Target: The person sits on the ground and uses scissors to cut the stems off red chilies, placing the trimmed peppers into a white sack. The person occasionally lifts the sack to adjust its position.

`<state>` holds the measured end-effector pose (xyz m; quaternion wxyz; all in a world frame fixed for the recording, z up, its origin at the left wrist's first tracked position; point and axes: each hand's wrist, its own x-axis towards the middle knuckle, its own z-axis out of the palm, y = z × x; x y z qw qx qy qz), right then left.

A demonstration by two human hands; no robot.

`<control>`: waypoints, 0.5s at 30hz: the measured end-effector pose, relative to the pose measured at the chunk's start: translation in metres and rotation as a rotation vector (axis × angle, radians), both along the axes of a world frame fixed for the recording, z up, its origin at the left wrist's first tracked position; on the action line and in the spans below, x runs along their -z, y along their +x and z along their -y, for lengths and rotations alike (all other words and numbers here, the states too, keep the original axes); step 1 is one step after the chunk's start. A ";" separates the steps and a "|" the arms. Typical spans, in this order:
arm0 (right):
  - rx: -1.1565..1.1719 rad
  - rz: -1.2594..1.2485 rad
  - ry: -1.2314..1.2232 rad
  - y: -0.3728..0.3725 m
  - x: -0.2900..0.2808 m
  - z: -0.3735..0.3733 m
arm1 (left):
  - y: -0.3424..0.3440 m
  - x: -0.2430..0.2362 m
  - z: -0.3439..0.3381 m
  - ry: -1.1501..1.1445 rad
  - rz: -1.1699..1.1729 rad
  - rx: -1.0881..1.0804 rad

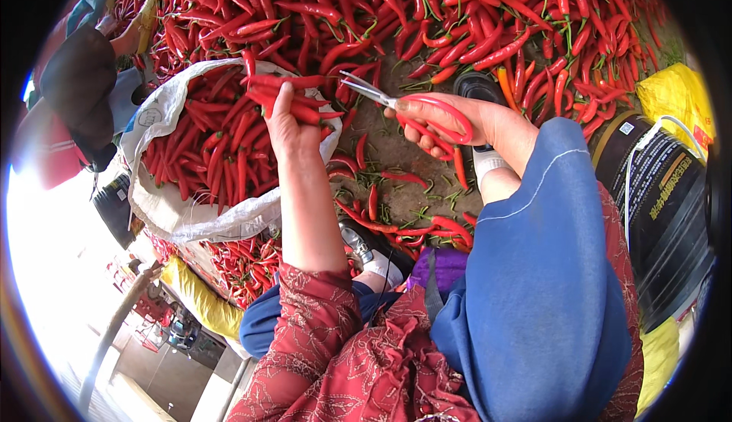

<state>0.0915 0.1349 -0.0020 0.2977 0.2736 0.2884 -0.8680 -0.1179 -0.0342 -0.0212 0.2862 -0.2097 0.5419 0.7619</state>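
Note:
My left hand (290, 125) grips several red chili peppers (305, 111) above a white woven sack (198, 224) filled with more peppers. Just to the right, my right hand (457, 117) is closed on scissors with red handles (446, 104); their metal blades point left toward the held peppers, slightly apart from each other. Below both hands, loose peppers and green stem bits lie on the brown ground (404, 193).
A large pepper pile (488, 3) spreads beyond my feet (476, 86). A black container (663, 208) and yellow bag (671, 90) stand right. At left are dark, pink and blue fabric shapes (80, 90), another yellow sack (194, 292) and a pole (122, 319).

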 end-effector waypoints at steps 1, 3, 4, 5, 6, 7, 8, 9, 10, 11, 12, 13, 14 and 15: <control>0.007 -0.015 -0.041 0.001 -0.003 0.002 | 0.003 -0.003 0.007 0.040 0.081 -0.053; 0.022 -0.044 -0.123 0.003 -0.007 0.004 | 0.014 -0.008 0.014 0.139 0.119 -0.067; 0.031 -0.031 -0.159 0.003 -0.002 0.006 | 0.021 -0.009 0.014 0.189 0.139 -0.074; 0.055 -0.013 -0.167 0.003 -0.002 0.006 | 0.030 -0.007 0.010 0.216 0.137 -0.050; 0.071 -0.006 -0.183 0.000 -0.002 0.008 | 0.037 -0.007 0.012 0.202 0.107 -0.037; 0.088 0.003 -0.199 -0.002 -0.001 0.009 | 0.043 -0.006 0.012 0.188 0.078 -0.022; 0.078 0.000 -0.172 -0.004 0.001 0.011 | 0.046 -0.007 0.012 0.180 0.112 -0.044; 0.063 0.001 -0.148 -0.004 0.001 0.011 | 0.050 -0.007 0.012 0.167 0.083 -0.033; 0.049 0.002 -0.125 -0.005 0.001 0.011 | 0.050 -0.004 0.014 0.177 0.081 -0.028; 0.035 0.003 -0.102 -0.005 0.001 0.011 | 0.050 -0.001 0.016 0.187 0.079 -0.021; 0.030 0.017 -0.091 -0.004 0.001 0.011 | 0.052 -0.006 0.012 0.207 0.112 -0.025; 0.025 0.032 -0.080 -0.003 0.002 0.010 | 0.053 -0.014 0.008 0.225 0.146 -0.029; 0.020 0.046 -0.070 -0.003 0.003 0.010 | 0.054 -0.019 0.005 0.244 0.179 -0.034; 0.023 0.050 -0.063 -0.002 0.001 0.010 | 0.052 -0.015 0.006 0.235 0.184 -0.007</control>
